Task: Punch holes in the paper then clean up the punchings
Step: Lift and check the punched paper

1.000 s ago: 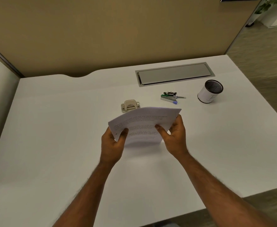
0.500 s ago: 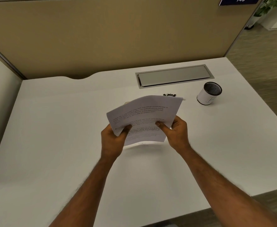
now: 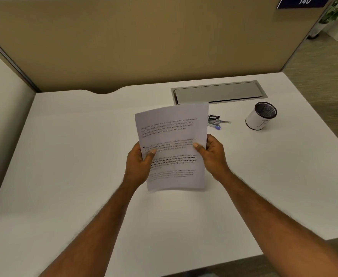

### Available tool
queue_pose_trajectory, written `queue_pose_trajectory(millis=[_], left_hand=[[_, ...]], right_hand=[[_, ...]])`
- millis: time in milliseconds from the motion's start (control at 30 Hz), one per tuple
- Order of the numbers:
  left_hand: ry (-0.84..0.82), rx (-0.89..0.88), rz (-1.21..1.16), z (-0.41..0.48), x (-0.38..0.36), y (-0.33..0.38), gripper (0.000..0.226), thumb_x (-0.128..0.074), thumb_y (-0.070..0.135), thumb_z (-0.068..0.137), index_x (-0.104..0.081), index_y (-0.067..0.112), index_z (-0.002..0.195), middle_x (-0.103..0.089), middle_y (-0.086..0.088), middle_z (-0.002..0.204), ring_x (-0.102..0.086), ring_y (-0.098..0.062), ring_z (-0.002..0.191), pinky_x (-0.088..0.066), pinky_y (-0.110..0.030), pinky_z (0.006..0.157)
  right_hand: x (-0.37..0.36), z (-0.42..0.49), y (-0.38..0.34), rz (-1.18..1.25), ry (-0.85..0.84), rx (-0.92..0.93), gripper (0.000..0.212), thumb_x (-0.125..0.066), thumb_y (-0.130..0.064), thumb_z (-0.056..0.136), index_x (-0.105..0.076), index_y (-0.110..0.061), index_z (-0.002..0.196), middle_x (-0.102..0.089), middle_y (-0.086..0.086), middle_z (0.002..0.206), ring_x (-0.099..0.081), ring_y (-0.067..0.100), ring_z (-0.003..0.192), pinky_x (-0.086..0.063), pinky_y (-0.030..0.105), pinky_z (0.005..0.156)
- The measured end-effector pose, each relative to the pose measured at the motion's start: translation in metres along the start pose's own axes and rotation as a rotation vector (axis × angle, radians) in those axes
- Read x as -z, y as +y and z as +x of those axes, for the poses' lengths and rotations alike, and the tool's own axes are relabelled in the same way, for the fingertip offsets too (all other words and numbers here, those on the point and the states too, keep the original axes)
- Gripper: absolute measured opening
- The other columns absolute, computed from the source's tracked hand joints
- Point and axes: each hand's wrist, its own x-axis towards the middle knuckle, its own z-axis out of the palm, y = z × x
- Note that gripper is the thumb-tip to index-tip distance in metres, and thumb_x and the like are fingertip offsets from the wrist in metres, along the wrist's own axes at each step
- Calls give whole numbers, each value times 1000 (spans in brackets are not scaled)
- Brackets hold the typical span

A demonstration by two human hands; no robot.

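Note:
A white printed sheet of paper (image 3: 173, 136) stands nearly upright above the middle of the white desk (image 3: 74, 166), its text facing me. My left hand (image 3: 138, 164) grips its left edge, thumb on the front. My right hand (image 3: 212, 152) grips the right edge the same way. A dark round hole or dot shows near the left margin of the paper. The hole punch is hidden behind the raised sheet.
Small stationery items (image 3: 217, 121) lie just right of the paper. A white mesh-lined cup (image 3: 261, 115) stands at the right. A grey cable tray lid (image 3: 218, 92) is set into the desk at the back. Beige partitions (image 3: 144, 41) close off the back and left.
Both hands have raised and tilted the paper from a low slant to nearly upright. The sheet now covers the hole punch, which showed one second ago.

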Motion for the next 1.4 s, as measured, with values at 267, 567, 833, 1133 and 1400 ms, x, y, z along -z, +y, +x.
queue_pose_trajectory(millis=[267, 567, 833, 1133, 1400], left_hand=[[-33, 268, -99, 11, 9, -29, 23, -55, 11, 98, -59, 8, 120, -74, -7, 109, -73, -21, 94, -60, -33, 77], [-14, 428, -99, -4, 23, -53, 20, -50, 8, 99, -58, 11, 117, -72, -11, 110, -72, -25, 92, -60, -40, 81], [19, 498, -105, -18, 40, -67, 23, -49, 10, 100, -58, 10, 121, -72, -9, 110, -73, -25, 92, -60, -41, 81], [16, 560, -131, -33, 66, -78, 24, -53, 13, 99, -55, 16, 123, -73, -6, 110, -73, -25, 93, -60, -44, 81], [54, 388, 118, -20, 80, -70, 71, -67, 16, 91, -28, 10, 150, -43, -7, 148, -48, -23, 132, -43, -39, 106]], right_hand=[[-11, 20, 20, 71, 43, -253, 22, -65, -9, 89, -62, -10, 110, -70, 10, 111, -68, 27, 99, -55, 49, 91], [-15, 3, 33, 97, -87, -514, 28, -61, -16, 92, -57, -13, 120, -70, 8, 112, -69, 24, 90, -55, 34, 67], [-32, -25, 53, -78, -95, -448, 27, -55, -5, 91, -58, -12, 117, -69, 9, 107, -68, 20, 88, -50, 26, 64], [-56, -38, 31, -222, -169, -240, 23, -58, -11, 93, -58, -28, 108, -69, 3, 98, -68, 24, 91, -57, 42, 85], [-54, -27, -59, -566, -327, 214, 21, -51, -21, 96, -59, -31, 113, -64, -18, 94, -62, 6, 78, -55, 30, 71]])
